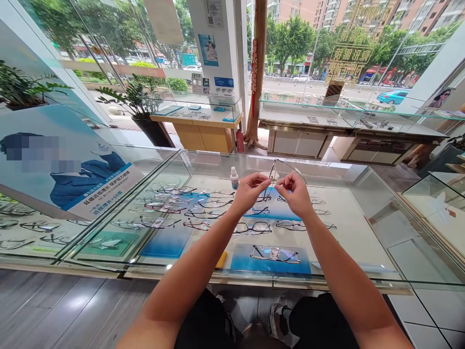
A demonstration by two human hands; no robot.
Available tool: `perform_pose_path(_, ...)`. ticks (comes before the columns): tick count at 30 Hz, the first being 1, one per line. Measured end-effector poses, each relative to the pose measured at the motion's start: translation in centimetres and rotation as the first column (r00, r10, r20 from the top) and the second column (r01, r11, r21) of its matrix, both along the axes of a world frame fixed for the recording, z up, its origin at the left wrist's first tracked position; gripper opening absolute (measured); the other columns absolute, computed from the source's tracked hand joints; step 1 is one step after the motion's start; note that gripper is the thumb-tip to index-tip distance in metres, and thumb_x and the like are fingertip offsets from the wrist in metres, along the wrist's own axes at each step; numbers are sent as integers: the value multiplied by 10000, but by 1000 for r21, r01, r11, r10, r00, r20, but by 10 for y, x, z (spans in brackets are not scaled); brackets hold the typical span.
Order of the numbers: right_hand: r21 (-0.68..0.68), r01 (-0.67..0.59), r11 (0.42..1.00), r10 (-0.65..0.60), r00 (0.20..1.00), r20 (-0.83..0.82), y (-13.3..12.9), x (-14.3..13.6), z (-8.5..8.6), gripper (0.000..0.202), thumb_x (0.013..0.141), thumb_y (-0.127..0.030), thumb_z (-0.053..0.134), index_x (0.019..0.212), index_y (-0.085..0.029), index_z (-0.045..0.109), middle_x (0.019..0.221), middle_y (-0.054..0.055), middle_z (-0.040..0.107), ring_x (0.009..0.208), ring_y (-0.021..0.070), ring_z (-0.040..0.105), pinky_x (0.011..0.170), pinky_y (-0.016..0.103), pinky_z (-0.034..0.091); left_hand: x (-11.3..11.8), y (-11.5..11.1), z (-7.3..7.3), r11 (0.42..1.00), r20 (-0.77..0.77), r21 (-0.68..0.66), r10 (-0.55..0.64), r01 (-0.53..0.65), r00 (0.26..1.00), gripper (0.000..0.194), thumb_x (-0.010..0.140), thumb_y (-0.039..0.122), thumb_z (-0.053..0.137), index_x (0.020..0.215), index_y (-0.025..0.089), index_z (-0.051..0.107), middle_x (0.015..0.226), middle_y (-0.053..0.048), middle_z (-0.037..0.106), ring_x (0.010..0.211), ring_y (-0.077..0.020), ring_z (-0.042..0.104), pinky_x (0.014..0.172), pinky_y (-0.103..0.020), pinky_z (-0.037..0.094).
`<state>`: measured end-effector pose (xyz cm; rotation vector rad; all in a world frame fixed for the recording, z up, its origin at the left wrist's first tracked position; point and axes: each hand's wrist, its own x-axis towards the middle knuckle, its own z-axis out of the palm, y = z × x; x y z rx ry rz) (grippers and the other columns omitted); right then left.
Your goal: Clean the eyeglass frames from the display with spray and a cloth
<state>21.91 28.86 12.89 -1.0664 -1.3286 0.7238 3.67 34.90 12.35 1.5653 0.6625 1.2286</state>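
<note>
Above the glass display case, a pair of thin dark-framed eyeglasses (273, 167) is held up, one temple reaching out to the right. My left hand (251, 190) pinches the frame between thumb and fingers. Close beside it, my right hand (296, 194) is closed with thumb and fingertips pressed together at the frame; the exact grip is partly hidden by the fingers. A small white spray bottle (234, 178) stands on the glass just left of my left hand. Under the glass, a pair of eyeglasses (275, 254) rests on a blue card (240, 258).
The display case (352, 198) holds rows of eyeglasses (160, 207) beneath its glass. A large poster board (72, 165) stands on the left. Beyond are a wooden post (258, 63), a red fire extinguisher (240, 141), a potted plant (145, 116) and more showcases (301, 114) by the windows.
</note>
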Motion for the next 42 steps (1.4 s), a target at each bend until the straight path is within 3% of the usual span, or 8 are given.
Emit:
perform_pose_path(7,-25,-46,999,45,998,-46,-1,2,2,471,847,-439,855,838,-282,411,874,11,766,703,174,516,689,362,412,0,-1,1,998,-54,53,-44,46,998,369,854,550,872,886,194,780,854,-40,765,827,-189,703,805,-333,544)
perform_pose_path(17,-20,-6,1000,7,999,41,-4,-1,5,459,856,-403,823,828,-283,381,856,5,771,672,167,457,684,360,388,-1,-3,4,994,-125,111,10,4,992,356,875,548,841,894,198,781,899,-55,798,859,-202,722,776,-332,505)
perform_pose_path(23,3,59,998,-59,990,124,-6,-5,3,412,849,-336,799,827,-283,391,840,-6,742,695,174,449,694,360,398,0,-4,1,989,-176,145,41,-15,983,283,901,483,817,885,201,789,931,-59,809,869,-200,698,763,-337,472)
perform_pose_path(30,-5,79,997,-78,995,65,-5,-9,1,383,789,-281,778,796,-278,395,793,-32,644,692,161,470,668,344,397,0,-5,1,985,-196,174,34,0,980,299,908,503,814,884,206,794,934,-60,803,866,-200,678,776,-349,476)
perform_pose_path(38,22,100,995,-102,988,120,-3,-7,1,328,776,-225,707,804,-280,384,790,-40,634,672,156,440,670,348,393,1,-5,2,990,-164,138,32,-10,986,312,892,515,826,881,206,784,907,-52,795,859,-194,694,787,-347,492)
perform_pose_path(42,0,134,991,-133,984,115,-2,-4,0,328,783,-239,709,808,-281,385,816,-27,666,668,161,426,665,350,386,0,-1,-1,997,-89,58,55,-50,994,320,860,510,857,895,200,783,914,-56,797,870,-200,732,796,-339,540)
